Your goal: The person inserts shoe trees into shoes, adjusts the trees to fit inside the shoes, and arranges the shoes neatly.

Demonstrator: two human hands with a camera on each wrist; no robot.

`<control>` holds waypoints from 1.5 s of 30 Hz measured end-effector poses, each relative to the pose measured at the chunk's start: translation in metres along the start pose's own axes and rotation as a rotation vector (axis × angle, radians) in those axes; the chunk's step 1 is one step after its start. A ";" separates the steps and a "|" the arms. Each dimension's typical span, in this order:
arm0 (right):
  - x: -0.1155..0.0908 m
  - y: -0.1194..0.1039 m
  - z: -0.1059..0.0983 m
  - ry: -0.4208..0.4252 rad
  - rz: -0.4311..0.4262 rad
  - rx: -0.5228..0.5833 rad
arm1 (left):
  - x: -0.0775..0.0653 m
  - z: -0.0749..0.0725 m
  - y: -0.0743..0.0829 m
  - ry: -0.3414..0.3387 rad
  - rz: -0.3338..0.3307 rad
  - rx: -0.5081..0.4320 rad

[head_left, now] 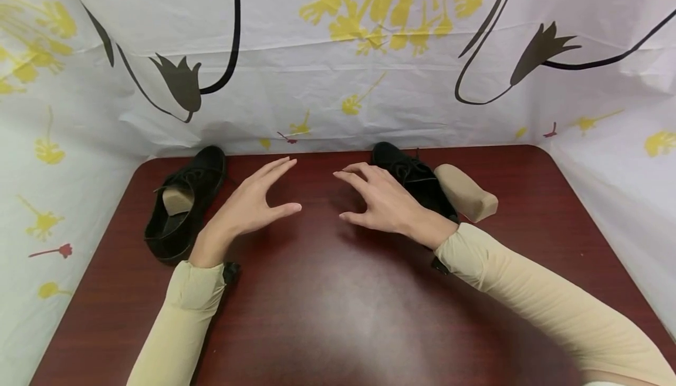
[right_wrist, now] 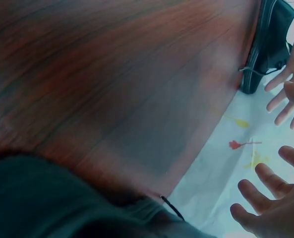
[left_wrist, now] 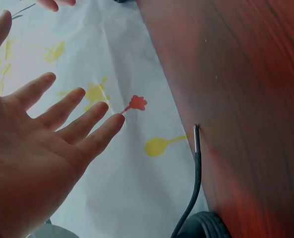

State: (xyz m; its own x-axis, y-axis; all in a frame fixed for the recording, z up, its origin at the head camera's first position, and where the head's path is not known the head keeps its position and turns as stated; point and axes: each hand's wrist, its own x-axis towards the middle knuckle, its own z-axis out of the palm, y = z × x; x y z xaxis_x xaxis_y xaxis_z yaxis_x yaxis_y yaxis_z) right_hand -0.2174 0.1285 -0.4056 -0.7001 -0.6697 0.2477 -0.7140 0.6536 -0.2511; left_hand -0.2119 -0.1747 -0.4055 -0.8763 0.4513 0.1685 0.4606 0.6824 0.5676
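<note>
My left hand (head_left: 250, 201) hovers over the table with its fingers extended and thumb spread, holding nothing. Just left of it lies a black lace-up shoe (head_left: 203, 169), toe toward the back, a beige foam-like insert (head_left: 178, 200) inside its opening. Facing it, my right hand (head_left: 377, 198) is likewise empty, its fingers loosely bent. Behind that hand and wrist, a second black shoe (head_left: 388, 156) is partly hidden. Against its right side lies another beige insert (head_left: 467, 193), outside the shoe. In the left wrist view a dark shoelace (left_wrist: 198, 168) with a metal tip stretches up from a shoe.
The dark red wooden table (head_left: 327, 292) has rounded back corners. A white cloth (head_left: 317, 98) printed with yellow, grey and red flowers hangs behind it and along both sides. The right wrist view shows the far shoe (right_wrist: 270, 39) near the table's edge.
</note>
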 end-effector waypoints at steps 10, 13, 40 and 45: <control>-0.009 0.007 -0.008 0.006 0.024 -0.008 | 0.008 0.003 0.007 -0.011 -0.003 -0.003; -0.012 0.010 -0.010 0.014 0.026 -0.015 | 0.010 0.003 0.010 -0.012 -0.005 0.004; -0.031 0.040 -0.037 0.076 0.074 -0.019 | 0.047 0.015 0.032 -0.089 0.008 -0.011; -0.037 0.047 -0.039 0.104 0.092 0.004 | 0.055 0.023 0.035 -0.043 0.049 -0.003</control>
State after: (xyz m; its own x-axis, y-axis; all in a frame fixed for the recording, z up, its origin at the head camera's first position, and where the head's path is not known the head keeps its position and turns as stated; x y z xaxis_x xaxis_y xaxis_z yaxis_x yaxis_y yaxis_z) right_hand -0.2252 0.1975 -0.3900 -0.7599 -0.5666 0.3187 -0.6466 0.7090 -0.2814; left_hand -0.2409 -0.1127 -0.3943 -0.8458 0.5083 0.1619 0.5025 0.6570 0.5621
